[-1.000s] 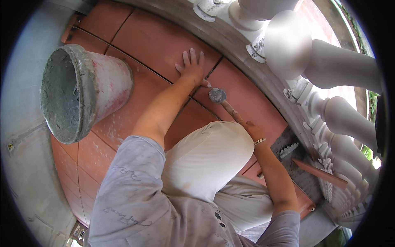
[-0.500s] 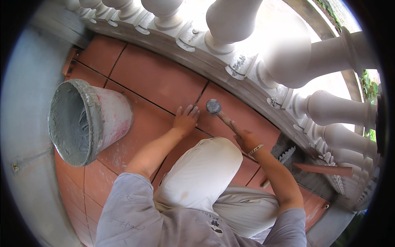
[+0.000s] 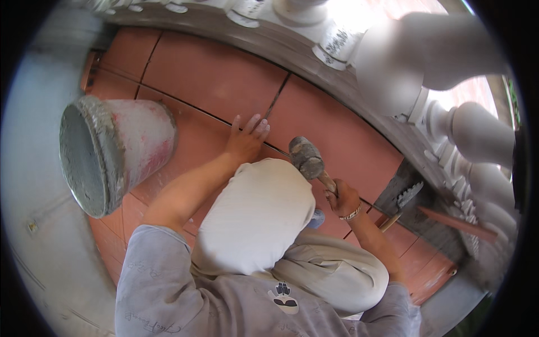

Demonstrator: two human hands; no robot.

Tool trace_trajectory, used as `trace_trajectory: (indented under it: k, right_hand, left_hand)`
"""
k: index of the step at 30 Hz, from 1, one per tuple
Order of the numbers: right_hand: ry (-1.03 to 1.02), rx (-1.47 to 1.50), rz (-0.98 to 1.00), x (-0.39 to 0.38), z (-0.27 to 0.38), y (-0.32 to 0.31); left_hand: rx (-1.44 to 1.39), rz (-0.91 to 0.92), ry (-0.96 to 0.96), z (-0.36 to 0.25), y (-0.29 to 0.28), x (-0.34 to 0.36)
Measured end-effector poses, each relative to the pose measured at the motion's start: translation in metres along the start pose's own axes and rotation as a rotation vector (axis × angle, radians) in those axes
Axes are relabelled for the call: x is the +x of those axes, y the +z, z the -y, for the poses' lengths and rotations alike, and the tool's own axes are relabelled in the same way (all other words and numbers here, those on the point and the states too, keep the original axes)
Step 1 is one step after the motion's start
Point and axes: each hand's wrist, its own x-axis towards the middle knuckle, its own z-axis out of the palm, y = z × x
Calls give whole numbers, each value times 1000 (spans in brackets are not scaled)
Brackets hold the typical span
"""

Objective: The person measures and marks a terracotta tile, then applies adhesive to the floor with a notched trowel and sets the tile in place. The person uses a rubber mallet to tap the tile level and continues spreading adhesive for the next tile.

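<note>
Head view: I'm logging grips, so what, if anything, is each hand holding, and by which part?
The right hand holds a mallet by its handle. The left hand holds nothing; it lies spread over the red tiles.

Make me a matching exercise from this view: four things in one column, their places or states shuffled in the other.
Things
1. Mallet
2. Bucket
3. Left hand
4. Balusters

Places or states
A. Spread on the red tiles
B. In a pale row along the top and right of the picture
C. Gripped by its handle in the right hand
D. At the left of the picture, its rim smeared with grey

Right pairs: 1-C, 2-D, 3-A, 4-B
</note>
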Motion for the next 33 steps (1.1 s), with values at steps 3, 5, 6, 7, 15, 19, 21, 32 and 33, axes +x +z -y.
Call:
trace_trajectory:
  k: [3,5,6,7,15,19,21,32,33]
  right_hand:
    - [89,-154,46,-1,-13,20]
    - [105,-130,14,-2,-16,27]
    - [89,-97,-2,-1,-17,29]
    - [59,-61,-44,-1,-17,30]
    - [95,-82,3,-4,-12,35]
    - [129,-118,2,-7,-10,36]
    - [187,-118,17,-9,-9,40]
    - [463,136,80,-33,4,37]
    - [469,150,70,-37,6,31]
  left_hand:
    - [-39,53,-14,-1,4,-1]
    - [63,110,6,-3,3,-2]
    - [134,133,-1,-3,1,-2]
    - [140,189,4,-3,-1,-3]
    - [90,185,5,-4,-20,0]
    - [98,211,22,-3,-16,-2]
    - [158,194,58,1,-10,-4]
    - [198,537,106,2,-36,16]
    - [199,565,103,1,-42,20]
